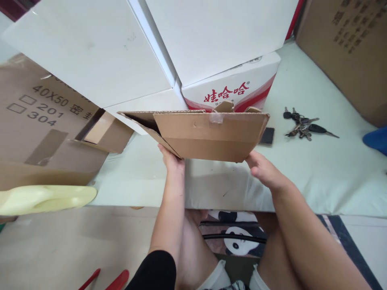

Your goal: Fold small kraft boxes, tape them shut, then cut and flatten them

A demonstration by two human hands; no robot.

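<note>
A small brown cardboard box (208,135) is held up off the pale green surface (302,169) in the middle of the view, its flaps partly unfolded and a scrap of clear tape on its upper edge. My left hand (171,159) grips its lower left corner from underneath. My right hand (262,168) grips its lower right corner, fingers curled under the box. Most fingers of both hands are hidden behind the cardboard.
White boxes (90,52) and a red-and-white printed carton (236,86) stand right behind the held box. Large brown cartons sit at the left (39,121) and top right (350,44). A bunch of keys (304,127) and a dark phone (267,135) lie to the right. A pale yellow object (45,199) lies at left.
</note>
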